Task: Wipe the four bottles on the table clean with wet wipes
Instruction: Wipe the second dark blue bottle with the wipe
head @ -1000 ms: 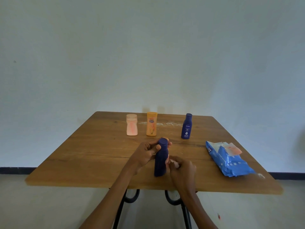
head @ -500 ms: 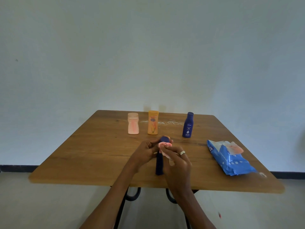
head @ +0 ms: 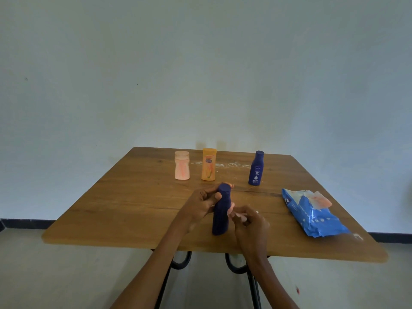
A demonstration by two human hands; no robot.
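I can barely make out the crumpled wet wipe point(head: 239, 216), mostly hidden in my right hand point(head: 250, 224), pinched against the dark blue plastic bottle point(head: 221, 211); left hand point(head: 200, 205) grips its neck, near-centre of the wooden table point(head: 124, 204).

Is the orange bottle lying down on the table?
No, the orange bottle stands upright on the table, beside the pink bottle.

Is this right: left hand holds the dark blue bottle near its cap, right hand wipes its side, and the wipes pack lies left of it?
One error. The head view shows the blue wipes pack lying to the right of the dark blue bottle, not left. The rest holds: the left hand grips it near the cap, and the right hand holds a wipe at its side.
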